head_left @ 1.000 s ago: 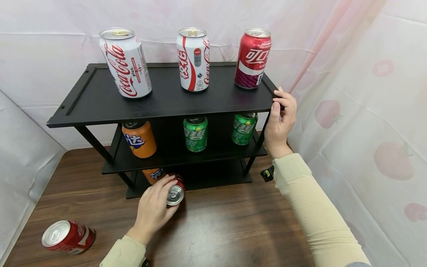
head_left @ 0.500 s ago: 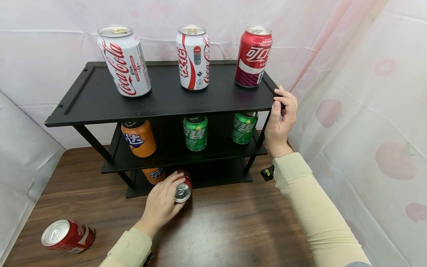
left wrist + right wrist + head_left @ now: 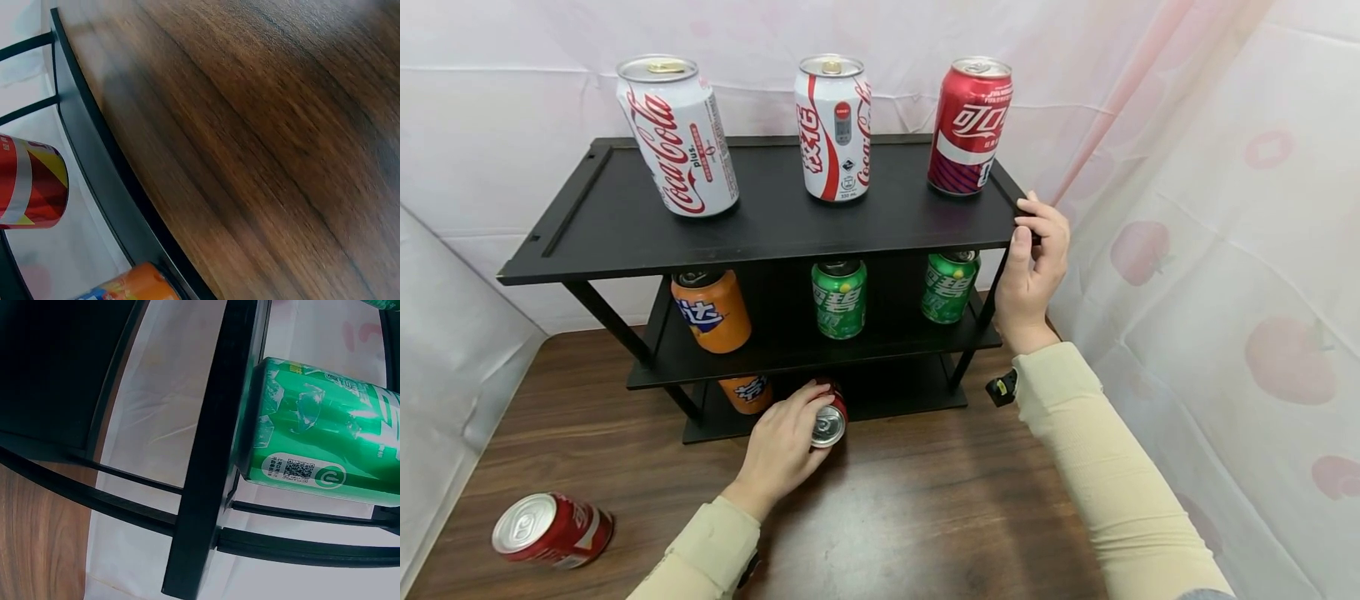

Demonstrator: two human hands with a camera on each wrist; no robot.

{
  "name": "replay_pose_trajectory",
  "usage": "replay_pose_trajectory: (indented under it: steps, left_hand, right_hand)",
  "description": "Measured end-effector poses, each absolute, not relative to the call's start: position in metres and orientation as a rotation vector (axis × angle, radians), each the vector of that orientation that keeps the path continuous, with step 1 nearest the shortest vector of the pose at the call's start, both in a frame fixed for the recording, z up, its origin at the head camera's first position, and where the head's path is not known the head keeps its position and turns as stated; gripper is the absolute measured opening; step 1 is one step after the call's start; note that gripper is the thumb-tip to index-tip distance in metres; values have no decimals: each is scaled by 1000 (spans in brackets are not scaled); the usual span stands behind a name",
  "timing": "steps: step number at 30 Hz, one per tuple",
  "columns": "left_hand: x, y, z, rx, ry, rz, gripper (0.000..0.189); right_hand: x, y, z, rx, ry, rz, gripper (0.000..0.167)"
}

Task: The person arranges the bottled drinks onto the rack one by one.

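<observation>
My left hand (image 3: pixel 781 450) grips a red soda can (image 3: pixel 829 426) by its side, at the front of the rack's bottom shelf. The can's silver lid tips toward me; the left wrist view shows its base end (image 3: pixel 37 184) just past the shelf edge. My right hand (image 3: pixel 1036 271) holds the front right corner of the black three-tier shelf rack (image 3: pixel 895 221), thumb in front. To the left of the held can, an orange soda can (image 3: pixel 748 394) stands on the bottom shelf, partly hidden by the shelf above.
On the middle shelf stand an orange can (image 3: pixel 715 315) and two green cans (image 3: pixel 840 302). Two white cans (image 3: pixel 681 146) and a red can (image 3: pixel 970 129) stand on top. Another red can (image 3: pixel 556 531) lies on the wooden table (image 3: pixel 925 517) at left.
My left hand has moved the red can rightward along the bottom shelf's front, away from the orange can. My right hand stays at the rack's corner.
</observation>
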State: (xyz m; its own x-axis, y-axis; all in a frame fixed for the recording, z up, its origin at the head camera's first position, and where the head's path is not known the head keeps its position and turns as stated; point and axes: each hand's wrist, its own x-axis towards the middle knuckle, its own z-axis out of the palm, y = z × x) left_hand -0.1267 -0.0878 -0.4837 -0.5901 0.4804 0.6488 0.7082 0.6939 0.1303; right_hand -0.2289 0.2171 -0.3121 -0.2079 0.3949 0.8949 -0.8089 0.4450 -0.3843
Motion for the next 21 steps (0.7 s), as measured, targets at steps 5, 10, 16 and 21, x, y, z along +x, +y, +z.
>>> replay_pose_trajectory:
  steps: [5,10,16,21]
  left_hand:
    - [-128,-83,-486,-913,-2314,-495,68]
    - [-132,-76,-491,-937,-2293,-466,67]
    - [-138,-69,-493,-942,-2279,-418,66]
    - [-144,-64,-495,-914,-2306,-430,64]
  right_hand:
    - [-230,216,-312,405,-1384,1156,42]
    - [-223,211,-307,420,-1358,1164,37]
    - [-218,207,-302,429,-1342,1164,36]
    - [-222,210,-306,414,-1349,1170,38]
